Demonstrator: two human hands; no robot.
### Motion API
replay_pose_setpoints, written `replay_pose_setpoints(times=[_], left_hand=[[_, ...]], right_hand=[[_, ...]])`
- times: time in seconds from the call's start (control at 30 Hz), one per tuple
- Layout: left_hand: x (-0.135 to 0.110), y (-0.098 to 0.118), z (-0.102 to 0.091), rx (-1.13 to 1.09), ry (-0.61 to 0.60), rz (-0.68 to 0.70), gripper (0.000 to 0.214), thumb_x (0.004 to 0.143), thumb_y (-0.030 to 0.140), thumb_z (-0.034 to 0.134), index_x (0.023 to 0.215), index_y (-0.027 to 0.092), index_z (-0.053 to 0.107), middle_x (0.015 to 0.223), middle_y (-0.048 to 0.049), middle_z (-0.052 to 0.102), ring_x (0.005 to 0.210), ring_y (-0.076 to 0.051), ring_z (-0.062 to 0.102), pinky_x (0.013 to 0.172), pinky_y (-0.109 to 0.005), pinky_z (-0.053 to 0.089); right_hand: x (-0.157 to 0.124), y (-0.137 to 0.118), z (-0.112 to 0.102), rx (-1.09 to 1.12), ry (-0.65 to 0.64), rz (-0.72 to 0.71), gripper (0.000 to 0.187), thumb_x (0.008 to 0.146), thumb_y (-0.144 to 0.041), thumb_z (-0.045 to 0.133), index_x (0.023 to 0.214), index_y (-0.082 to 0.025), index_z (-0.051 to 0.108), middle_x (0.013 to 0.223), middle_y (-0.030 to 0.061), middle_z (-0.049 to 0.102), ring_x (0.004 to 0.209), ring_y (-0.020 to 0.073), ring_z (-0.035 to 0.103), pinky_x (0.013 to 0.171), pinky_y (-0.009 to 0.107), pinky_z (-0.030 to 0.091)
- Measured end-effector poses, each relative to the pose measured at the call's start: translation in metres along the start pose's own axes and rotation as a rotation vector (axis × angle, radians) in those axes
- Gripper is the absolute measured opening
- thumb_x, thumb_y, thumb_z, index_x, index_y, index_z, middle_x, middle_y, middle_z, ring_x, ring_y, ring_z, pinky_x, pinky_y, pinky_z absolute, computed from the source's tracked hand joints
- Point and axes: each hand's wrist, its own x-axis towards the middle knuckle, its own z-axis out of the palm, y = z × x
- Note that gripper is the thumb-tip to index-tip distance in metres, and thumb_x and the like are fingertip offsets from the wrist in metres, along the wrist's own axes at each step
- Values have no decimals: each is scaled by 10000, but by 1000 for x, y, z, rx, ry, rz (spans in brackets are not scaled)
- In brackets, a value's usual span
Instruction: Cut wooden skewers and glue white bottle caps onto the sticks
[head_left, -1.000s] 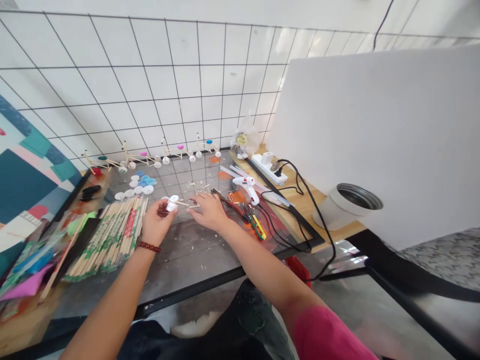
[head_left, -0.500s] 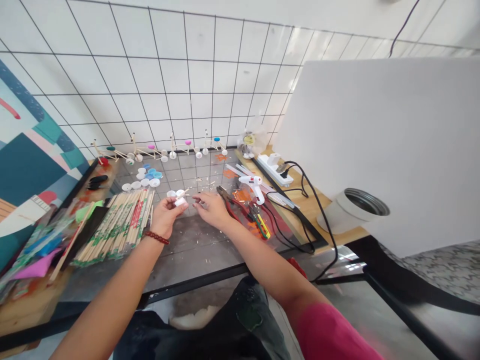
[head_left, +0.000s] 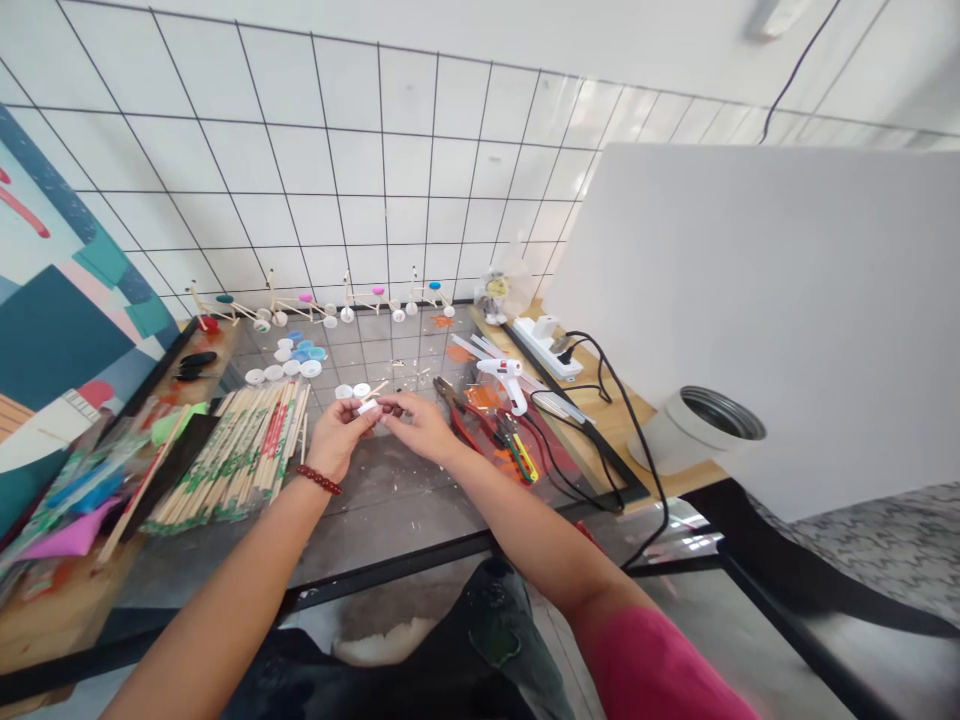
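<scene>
My left hand (head_left: 334,432), with a beaded bracelet at the wrist, pinches a small white bottle cap (head_left: 367,407). My right hand (head_left: 420,425) meets it from the right, its fingers closed at the cap's edge. A short wooden stick (head_left: 379,387) shows just behind the fingertips; whether it is held or lying on the table, I cannot tell. Two more white caps (head_left: 361,390) lie just beyond my left hand. White and blue caps (head_left: 307,352) are grouped farther left. To the left of my left hand lie bundled chopsticks (head_left: 232,450) in printed wrappers.
Small stick-and-cap models (head_left: 367,300) line the back edge. A white glue gun (head_left: 506,378), red-handled pliers (head_left: 459,412) and a yellow-green cutter (head_left: 523,450) lie right. Behind them are a power strip (head_left: 551,350) with black cables and a light-coloured can (head_left: 675,435).
My right hand has moved left, and its fingers have closed in on the cap in my left hand. The cap has turned slightly, and the camera view has shifted a little.
</scene>
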Motion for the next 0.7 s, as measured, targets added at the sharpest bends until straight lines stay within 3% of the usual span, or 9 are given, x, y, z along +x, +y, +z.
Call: replay_pose_setpoints(times=[0.23,0.47,0.7], left_hand=[[-1,4,-3,-92,-109,-30,466,520,426,915,780,133,664,755,-31,696,684,-136,642,681,-294,550],[-1,5,-3,-109,-98,-45,402,488,234,920,781,135,664,823,-52,731,771,-171,691,752,-327,570],[-1,6,-3,-101,-93,-40,390,478,243,923,782,129,708,861,-68,743,796,-179,688,765,-329,565]], right_hand=[[2,13,1,68,4,62,300,884,-277,621,1155,-177,705,1017,57,735,869,154,648,840,301,509],[4,17,-3,54,-6,56,294,902,-199,539,1136,-194,716,1090,61,734,1003,176,660,953,351,489],[2,17,-1,90,-16,81,322,861,-191,580,1162,-186,693,1021,50,726,908,154,657,864,308,513]])
